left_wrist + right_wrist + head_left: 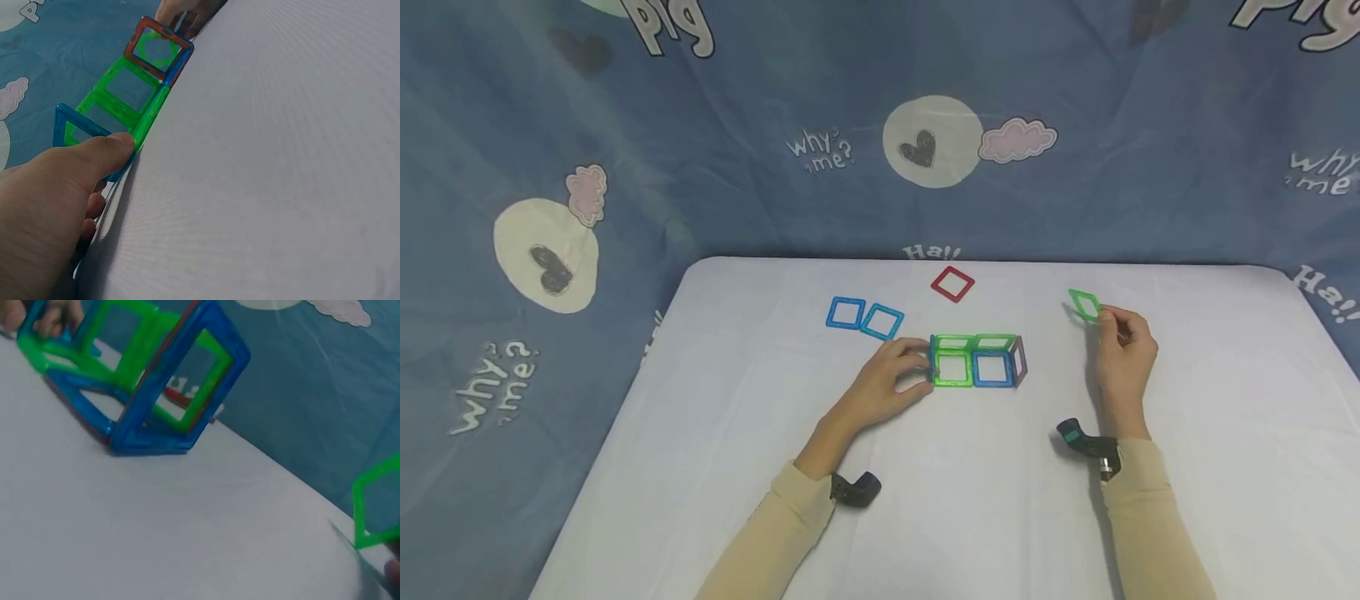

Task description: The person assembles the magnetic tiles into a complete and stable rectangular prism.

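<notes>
A small frame of square magnetic tiles (953,385) stands mid-table, with green and blue tiles along the front and back. Its right end is a tile (220,344) that looks blue from one side and red-brown from the other; a blue tile (59,125) closes the left end. My left hand (883,379) holds that left end, thumb at the front lower corner and fingers reaching behind. Out to the right, raised over the table, my right hand (1127,354) pinches a loose green square tile (1084,305) between thumb and fingers.
Two blue square tiles (846,312) lie side by side behind my left hand. Farther back, near the table's rear edge, is a red square tile (952,284). The white tabletop (970,475) ends against a blue printed curtain (737,192).
</notes>
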A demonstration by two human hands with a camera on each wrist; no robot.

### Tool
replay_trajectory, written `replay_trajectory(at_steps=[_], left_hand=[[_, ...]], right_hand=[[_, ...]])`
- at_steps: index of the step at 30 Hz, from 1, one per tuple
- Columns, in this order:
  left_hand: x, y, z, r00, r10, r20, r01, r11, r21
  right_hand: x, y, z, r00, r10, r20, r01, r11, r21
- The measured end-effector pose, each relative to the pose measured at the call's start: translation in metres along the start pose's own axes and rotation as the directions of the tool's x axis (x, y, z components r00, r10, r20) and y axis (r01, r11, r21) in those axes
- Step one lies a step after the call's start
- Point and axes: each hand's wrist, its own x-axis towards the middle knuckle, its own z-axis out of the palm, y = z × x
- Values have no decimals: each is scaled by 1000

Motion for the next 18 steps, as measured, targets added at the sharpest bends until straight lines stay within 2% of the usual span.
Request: replay_trajectory(at_steps=[2, 4, 6, 7, 12, 15, 18], left_hand=[[0, 0, 0, 1000, -3, 0, 3, 1000, 2], [0, 1, -1, 1000, -1, -4, 1, 1000, -4], [0, 1, -1, 1000, 0, -5, 0, 1000, -4], [0, 1, -1, 1000, 0, -5, 0, 1000, -4], [-1, 1, 1, 1000, -12, 0, 12, 1000, 5], [-1, 1, 1, 1000, -14, -2, 14, 1000, 4], [-1, 1, 1, 1000, -15, -5, 15, 1000, 9]], right_hand=[[3, -2, -2, 996, 85, -7, -82, 983, 167], [5, -4, -5, 988, 155, 9, -149, 931, 332], [6, -5, -7, 981, 193, 31, -186, 874, 448], [6, -6, -8, 978, 204, 44, -199, 855, 479], [4, -11, -11, 979, 185, 87, -201, 795, 572], [3, -15, -11, 982, 151, 110, -186, 788, 587], [2, -21, -12, 988, 88, 124, -143, 815, 562]])
